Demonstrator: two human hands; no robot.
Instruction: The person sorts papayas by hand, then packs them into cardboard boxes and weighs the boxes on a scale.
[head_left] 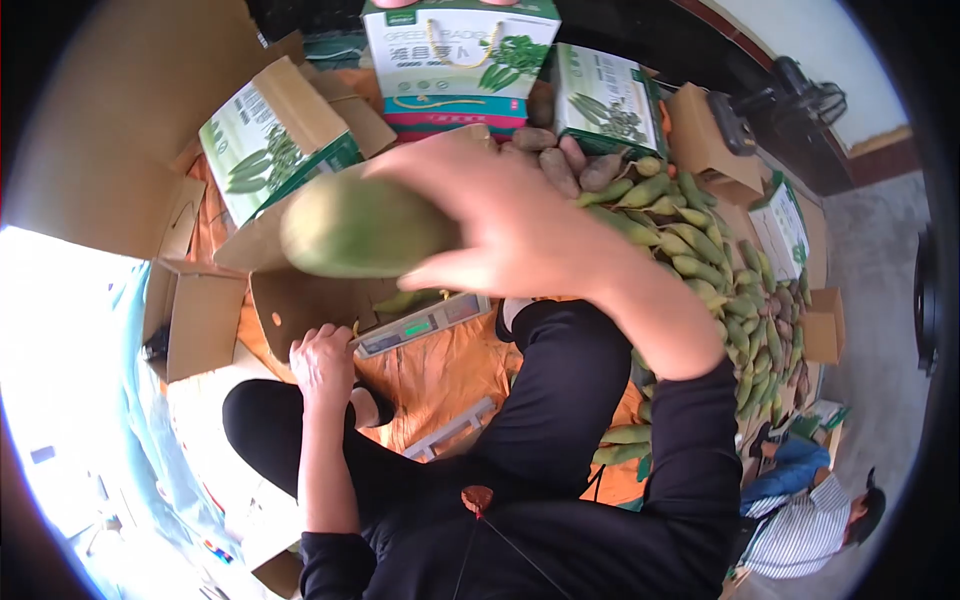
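Note:
Close to the camera, my right hand grips a large green radish with a pale tip; both are blurred by motion. Below it, an open cardboard box holds at least one green radish. My left hand has its fingers curled at the near rim of that box. Beside this hand is a weighing scale with a lit green display, its digits unreadable. My right hand and its radish hide part of the box.
A big heap of green radishes lies on the right, with reddish-brown roots behind. Printed radish cartons stand at the back. Orange sheeting covers the floor. Another person is at the lower right.

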